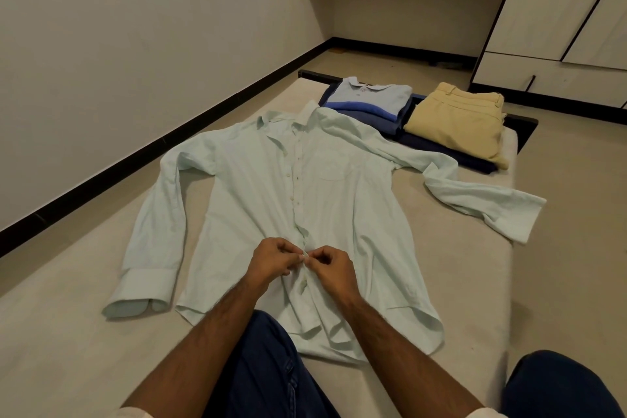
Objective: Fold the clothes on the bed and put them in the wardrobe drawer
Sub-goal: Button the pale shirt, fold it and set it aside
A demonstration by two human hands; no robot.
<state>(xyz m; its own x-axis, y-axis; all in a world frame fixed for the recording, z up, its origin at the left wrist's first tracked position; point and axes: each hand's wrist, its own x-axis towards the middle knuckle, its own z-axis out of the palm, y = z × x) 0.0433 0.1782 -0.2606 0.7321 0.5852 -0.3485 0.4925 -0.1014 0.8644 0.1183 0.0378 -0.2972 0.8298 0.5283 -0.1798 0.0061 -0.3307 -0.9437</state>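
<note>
Both hands, left hand (pixel 273 260) and right hand (pixel 330 265), pinch the placket low on the shirt (pixel 305 187), apparently buttoning. Shirt lies face up on the bed (pixel 68 332), long axis running away from the hands, sleeves spread. Beyond its collar: folded polo stack (pixel 369 102), khaki trousers (pixel 458 119). Wardrobe (pixel 559 10) further right.
</note>
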